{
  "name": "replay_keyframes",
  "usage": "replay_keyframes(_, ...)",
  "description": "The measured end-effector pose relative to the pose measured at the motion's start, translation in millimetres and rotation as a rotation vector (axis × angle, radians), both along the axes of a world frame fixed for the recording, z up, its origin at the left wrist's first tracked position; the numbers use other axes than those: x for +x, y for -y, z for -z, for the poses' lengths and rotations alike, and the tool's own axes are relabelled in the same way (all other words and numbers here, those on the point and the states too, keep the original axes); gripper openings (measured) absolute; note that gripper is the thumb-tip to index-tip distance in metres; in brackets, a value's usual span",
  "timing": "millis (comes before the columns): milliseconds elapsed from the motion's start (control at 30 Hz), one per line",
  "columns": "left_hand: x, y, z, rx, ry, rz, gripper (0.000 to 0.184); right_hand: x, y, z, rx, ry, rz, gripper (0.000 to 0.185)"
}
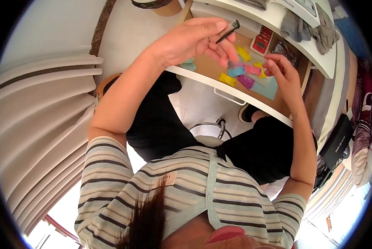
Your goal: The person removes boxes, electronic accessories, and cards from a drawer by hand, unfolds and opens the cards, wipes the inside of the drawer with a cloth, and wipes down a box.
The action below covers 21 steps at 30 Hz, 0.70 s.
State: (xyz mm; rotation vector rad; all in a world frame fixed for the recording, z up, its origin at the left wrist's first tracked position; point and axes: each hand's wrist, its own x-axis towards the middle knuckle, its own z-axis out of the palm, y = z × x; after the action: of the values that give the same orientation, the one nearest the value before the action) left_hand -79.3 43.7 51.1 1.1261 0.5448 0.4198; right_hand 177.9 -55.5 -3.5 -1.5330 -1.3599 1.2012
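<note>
My left hand (206, 39) is raised over the left part of an open drawer (209, 76), with a small black and clear object (228, 31) between thumb and fingers. My right hand (279, 68) hovers over the drawer's right side, fingers loosely curved and apart, with nothing visible in them. Between the hands lie small packets: yellow (227, 79), blue (236, 72), pink (253, 70) and purple (245, 81). Clear plastic and a pale blue sheet (267, 89) lie around them. A red and white device (262, 40) sits at the back of the drawer.
The drawer's front has a white handle (229, 96). Grey cloths (296, 27) and a white box (304, 10) lie on the white top above. My legs are below the drawer, near a metal-framed stool (209, 129). A pleated curtain (40, 112) hangs at left.
</note>
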Motion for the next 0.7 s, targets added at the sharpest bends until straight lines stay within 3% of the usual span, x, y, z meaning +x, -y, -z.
replay_keyframes(200,-21,-1,-4,-0.031,0.076,0.037,0.033,4,0,19,-0.051,0.131,-0.073,0.023)
replay_keyframes(400,-53,-8,-4,0.184,-0.078,-0.002,0.035,13,1,28,-0.146,0.293,-0.171,0.026)
replay_keyframes(467,-67,-15,3,0.177,-0.061,-0.050,0.032,17,4,40,0.093,0.729,-0.315,0.035)
replay_keyframes(567,-81,-21,11,0.178,-0.060,-0.164,0.028,15,13,44,0.303,0.826,-0.510,0.044)
replay_keyframes(633,-88,-30,19,0.247,-0.083,-0.241,0.026,3,13,28,0.270,0.838,-0.529,0.046)
replay_keyframes(700,-87,-25,18,0.216,-0.136,-0.330,0.023,-5,10,19,-0.216,0.645,-0.643,0.042)
